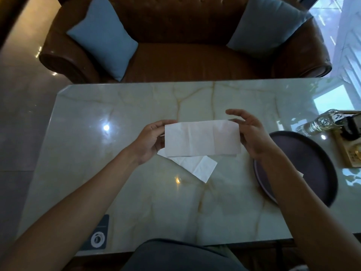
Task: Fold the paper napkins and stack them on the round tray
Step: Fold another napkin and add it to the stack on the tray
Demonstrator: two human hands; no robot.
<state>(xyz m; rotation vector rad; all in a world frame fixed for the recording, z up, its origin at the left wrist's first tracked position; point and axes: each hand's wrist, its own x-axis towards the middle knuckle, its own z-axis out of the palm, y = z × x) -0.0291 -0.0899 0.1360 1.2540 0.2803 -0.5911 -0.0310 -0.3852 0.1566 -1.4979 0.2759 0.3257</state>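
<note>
I hold a white paper napkin [202, 137] stretched as a long folded strip above the marble table [121, 188]. My left hand [150, 139] pinches its left end. My right hand [249, 132] holds its right end, with the upper fingers lifted off the paper. Another white napkin [197, 168] lies flat on the table just below, partly hidden by the held one. The dark round tray [310, 163] sits to the right, under my right forearm. A small white corner [300, 174] shows on the tray beside that arm.
A glass bottle [320, 122] and a wooden holder [349, 141] stand at the table's right edge behind the tray. A phone [99, 233] lies at the near left edge. A brown leather sofa [185, 61] with two blue cushions faces me.
</note>
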